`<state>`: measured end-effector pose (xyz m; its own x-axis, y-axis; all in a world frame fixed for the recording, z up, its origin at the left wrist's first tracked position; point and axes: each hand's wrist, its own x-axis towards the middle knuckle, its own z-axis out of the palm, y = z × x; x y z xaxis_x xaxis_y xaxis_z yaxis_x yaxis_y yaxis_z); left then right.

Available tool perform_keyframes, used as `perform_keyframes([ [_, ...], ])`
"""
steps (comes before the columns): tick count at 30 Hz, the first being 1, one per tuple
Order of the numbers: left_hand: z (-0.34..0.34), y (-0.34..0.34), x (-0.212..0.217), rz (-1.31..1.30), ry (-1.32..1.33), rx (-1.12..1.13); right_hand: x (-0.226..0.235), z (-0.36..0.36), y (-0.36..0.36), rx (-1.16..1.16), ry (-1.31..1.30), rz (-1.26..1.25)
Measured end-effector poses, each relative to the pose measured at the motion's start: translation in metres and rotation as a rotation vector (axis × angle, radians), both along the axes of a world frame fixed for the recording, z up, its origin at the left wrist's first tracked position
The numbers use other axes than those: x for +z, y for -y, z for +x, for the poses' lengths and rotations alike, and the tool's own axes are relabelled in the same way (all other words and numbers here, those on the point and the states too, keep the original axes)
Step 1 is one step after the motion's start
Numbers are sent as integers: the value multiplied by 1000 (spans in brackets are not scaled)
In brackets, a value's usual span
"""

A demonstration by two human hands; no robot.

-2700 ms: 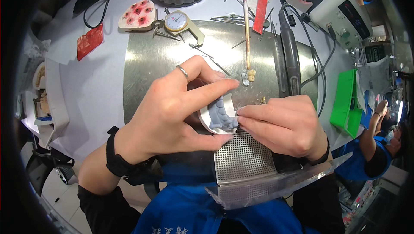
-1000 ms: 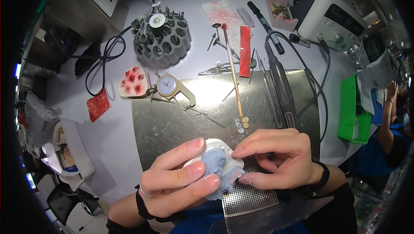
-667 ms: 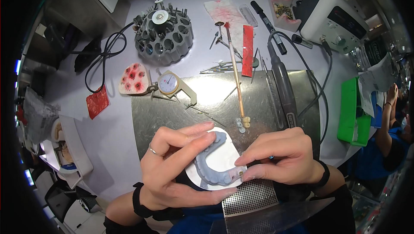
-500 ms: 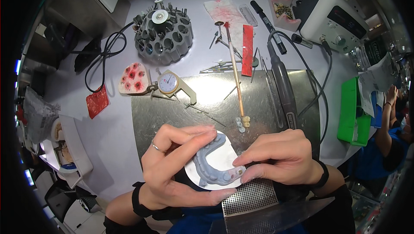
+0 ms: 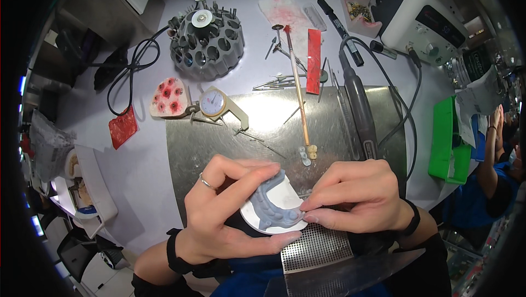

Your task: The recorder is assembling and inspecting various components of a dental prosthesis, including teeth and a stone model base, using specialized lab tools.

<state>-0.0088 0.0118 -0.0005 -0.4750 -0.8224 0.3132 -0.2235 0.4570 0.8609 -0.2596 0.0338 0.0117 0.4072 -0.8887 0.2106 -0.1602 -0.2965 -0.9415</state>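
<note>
Two hands meet over one object in the head view, the sole view supplied. Left hand [image 5: 219,215], ring on one finger and dark band at the wrist, is closed around a grey-blue dental arch model [image 5: 274,209] seated on a white round base [image 5: 285,195]; thumb runs along the near edge, fingers curl over the far edge. Right hand [image 5: 356,198] is closed in a pinch, its fingertips [image 5: 307,209] touching the model's end at about 3 o'clock of the base. From the right hand the model lies toward 9 o'clock; from the left hand it lies toward 3 o'clock. The arch's long axis runs roughly from 12 o'clock down to 4 o'clock, curving toward the right hand. Both hands touch the model; the left carries it, the right contacts only the tip. What, if anything, sits between the right fingertips cannot be told. The model is held just above the steel plate [image 5: 219,138] on the counter [image 5: 137,165], with a perforated metal sheet [image 5: 318,247] at 6 o'clock of the hands. A dial caliper [image 5: 219,105] lies at 11 o'clock, a grey bur holder [image 5: 205,45] beyond it, a dark handpiece [image 5: 361,116] at 1 o'clock.
</note>
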Motion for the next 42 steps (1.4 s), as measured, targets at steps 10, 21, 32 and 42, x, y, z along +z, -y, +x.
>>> perform_keyframes([
  [10, 1, 1, -5, -56, 34, -26, -4, -2, 3, 16, 35, 66],
  [21, 2, 0, -8, 5, 67, -45, 4, -2, 2, 76, 36, 73],
  [32, 1, 1, -10, 24, 68, 33, 5, -29, 18, -332, -243, -194],
  [42, -1, 2, 2, -7, 43, 2, 1, -3, 1, -19, -25, 150],
])
